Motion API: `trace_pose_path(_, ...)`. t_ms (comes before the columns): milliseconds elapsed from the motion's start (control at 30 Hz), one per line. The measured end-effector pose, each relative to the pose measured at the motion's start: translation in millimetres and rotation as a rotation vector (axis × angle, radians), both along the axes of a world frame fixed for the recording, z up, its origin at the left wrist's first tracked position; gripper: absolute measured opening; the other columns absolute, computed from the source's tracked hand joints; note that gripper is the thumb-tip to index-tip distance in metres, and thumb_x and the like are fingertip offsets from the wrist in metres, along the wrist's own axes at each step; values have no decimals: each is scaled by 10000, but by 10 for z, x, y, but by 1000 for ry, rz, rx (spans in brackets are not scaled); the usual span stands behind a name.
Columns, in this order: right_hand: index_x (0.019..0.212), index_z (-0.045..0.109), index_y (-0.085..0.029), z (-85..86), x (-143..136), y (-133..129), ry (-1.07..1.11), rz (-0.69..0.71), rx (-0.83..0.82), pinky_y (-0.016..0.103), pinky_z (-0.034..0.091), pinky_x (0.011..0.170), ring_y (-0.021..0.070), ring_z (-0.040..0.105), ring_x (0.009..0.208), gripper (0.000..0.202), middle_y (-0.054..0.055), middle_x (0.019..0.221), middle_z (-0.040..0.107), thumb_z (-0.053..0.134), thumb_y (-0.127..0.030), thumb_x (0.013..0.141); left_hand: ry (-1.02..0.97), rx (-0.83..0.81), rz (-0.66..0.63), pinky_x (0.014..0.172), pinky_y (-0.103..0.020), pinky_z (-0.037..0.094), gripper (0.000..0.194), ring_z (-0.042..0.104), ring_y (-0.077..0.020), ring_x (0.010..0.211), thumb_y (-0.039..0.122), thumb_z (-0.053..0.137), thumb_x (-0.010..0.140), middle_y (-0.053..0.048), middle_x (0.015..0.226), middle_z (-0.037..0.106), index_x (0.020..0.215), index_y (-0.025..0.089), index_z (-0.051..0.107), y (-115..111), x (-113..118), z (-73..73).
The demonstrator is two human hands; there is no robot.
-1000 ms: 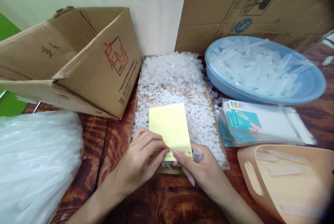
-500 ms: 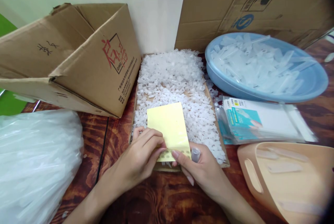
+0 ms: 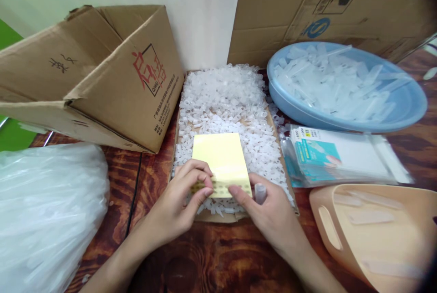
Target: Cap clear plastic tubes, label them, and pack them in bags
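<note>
A yellow sheet (image 3: 220,156) with rows of small round dark marks along its lower edge is held over a shallow cardboard tray (image 3: 235,218). My left hand (image 3: 187,195) is closed at the sheet's lower left, thumb and index finger pinched at the marked edge. Whether a small piece sits between those fingertips I cannot make out. My right hand (image 3: 262,204) grips the lower right corner, thumb on top. A short translucent tube (image 3: 260,193) is also tucked in this hand, by the index finger. Small translucent plastic caps (image 3: 221,81) and white pointed pieces (image 3: 262,151) fill the tray.
An open cardboard box (image 3: 136,88) stands left, behind a full plastic bag (image 3: 51,211). To the right are a blue basin (image 3: 290,106) of translucent tubes, a stack of packaged cards (image 3: 355,158) and a beige bin (image 3: 317,197) with a few tubes. A large carton (image 3: 269,6) stands behind.
The sheet's lower edge has risen and tilted, showing more of the marked rows. My left fingertips have shifted slightly left and up along it. My right hand keeps the tube and the corner.
</note>
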State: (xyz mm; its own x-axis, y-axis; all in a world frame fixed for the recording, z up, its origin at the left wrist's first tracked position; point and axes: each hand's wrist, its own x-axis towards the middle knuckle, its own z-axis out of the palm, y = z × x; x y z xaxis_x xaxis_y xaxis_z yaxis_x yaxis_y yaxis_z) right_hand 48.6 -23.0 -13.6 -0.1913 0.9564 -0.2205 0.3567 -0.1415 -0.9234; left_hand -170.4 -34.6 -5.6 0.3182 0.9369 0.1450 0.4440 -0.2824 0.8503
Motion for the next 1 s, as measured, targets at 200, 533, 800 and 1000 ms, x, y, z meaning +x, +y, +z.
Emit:
trace_pose_path(200,592,405,-231,83,85,-7,-349,-23,617,290,288,513,111,368,458,450,-39,520,408,644,-305,966,-189,-127,8,980,-293,451,95,560,-196,1115,195,540,1025,-67,1142,567,945,224,584,-22,17,91)
trace_pose_path(533,620,492,-201,-112,-109,-116,-310,344,602,287,269,504,120,479,468,331,-5,537,522,521,-165,948,-264,-261,-141,1045,-314,451,87,571,-202,1165,167,583,1001,-63,1189,576,959,227,630,-138,162,133)
trace_pose_path(800,668,602,-170,-210,-139,-161,-232,329,614,272,324,532,135,564,509,278,15,586,600,497,-150,924,-230,-271,-151,1060,-300,429,88,556,-190,1192,139,601,986,-49,1210,577,935,209,618,-145,203,108)
trace_pose_path(1000,663,590,-169,-222,-161,-171,-209,326,593,263,329,529,129,551,501,269,11,582,589,492,-147,913,-216,-254,-141,1035,-282,439,98,561,-171,1169,125,596,983,-34,1196,569,944,215,607,-154,208,91)
